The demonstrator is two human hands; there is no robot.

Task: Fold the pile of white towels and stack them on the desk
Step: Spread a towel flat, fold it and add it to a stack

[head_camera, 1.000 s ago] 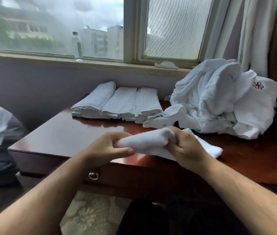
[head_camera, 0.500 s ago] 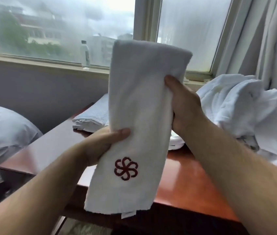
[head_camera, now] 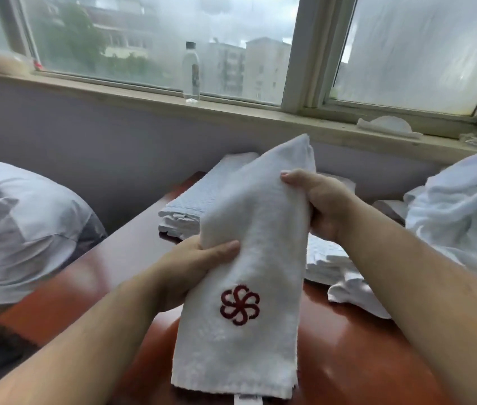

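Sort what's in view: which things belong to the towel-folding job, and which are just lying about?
Job: towel with red emblem, gripped by left hand and right hand; folded towels; unfolded pile; desk.
Lying about: water bottle and white object on the sill; another person, left.

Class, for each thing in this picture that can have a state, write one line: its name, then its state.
emblem towel, held up off the desk, hanging doubled.
left hand, gripping the towel's left edge.
right hand, gripping the towel near its top.
folded towels, lying flat on the desk.
towel pile, crumpled, unfolded.
water bottle, upright, capped, on the windowsill.
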